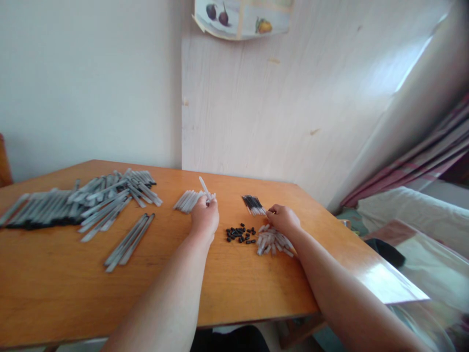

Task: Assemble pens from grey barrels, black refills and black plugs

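Hands apart; left hand [204, 215] beyond-left of black plugs [241, 233], clamped on white tube [203, 184]; right hand [284, 219] beyond-right of plugs, beside dark refills [252, 203]; cannot tell whether gripping.

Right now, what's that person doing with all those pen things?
The person's two hands are busy over a table. The left hand holds up a pale tube, beside a row of tubes. The right hand is at the near ends of the dark refills, by the pale caps; whether it grips one is hard to tell. Black bits lie left of the caps.
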`<move>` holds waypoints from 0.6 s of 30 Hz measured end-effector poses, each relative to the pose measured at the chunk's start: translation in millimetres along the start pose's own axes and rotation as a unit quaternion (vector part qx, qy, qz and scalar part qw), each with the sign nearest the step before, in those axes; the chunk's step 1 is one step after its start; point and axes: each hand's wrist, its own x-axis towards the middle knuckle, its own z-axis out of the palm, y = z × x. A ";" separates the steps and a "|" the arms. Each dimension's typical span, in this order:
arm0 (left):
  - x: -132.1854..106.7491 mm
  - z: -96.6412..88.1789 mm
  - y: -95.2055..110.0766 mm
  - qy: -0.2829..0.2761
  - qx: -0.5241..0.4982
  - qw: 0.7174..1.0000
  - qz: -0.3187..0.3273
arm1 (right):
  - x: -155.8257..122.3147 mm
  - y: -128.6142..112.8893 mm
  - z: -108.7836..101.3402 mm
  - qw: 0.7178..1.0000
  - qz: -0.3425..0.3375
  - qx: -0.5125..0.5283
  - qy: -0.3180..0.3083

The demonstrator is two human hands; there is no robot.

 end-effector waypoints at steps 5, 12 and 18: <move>1.4 2.1 -4.0 -0.007 0.024 1.000 0.013 | -0.1 -1.3 -0.5 1.000 0.003 -0.007 -0.007; 3.5 3.0 -6.2 0.018 0.070 0.997 0.026 | 0.8 0.0 -0.3 1.000 -0.002 -0.008 -0.003; 7.5 -1.3 -9.5 0.013 0.103 0.992 0.075 | 1.1 -0.5 -2.0 1.000 0.000 0.001 0.004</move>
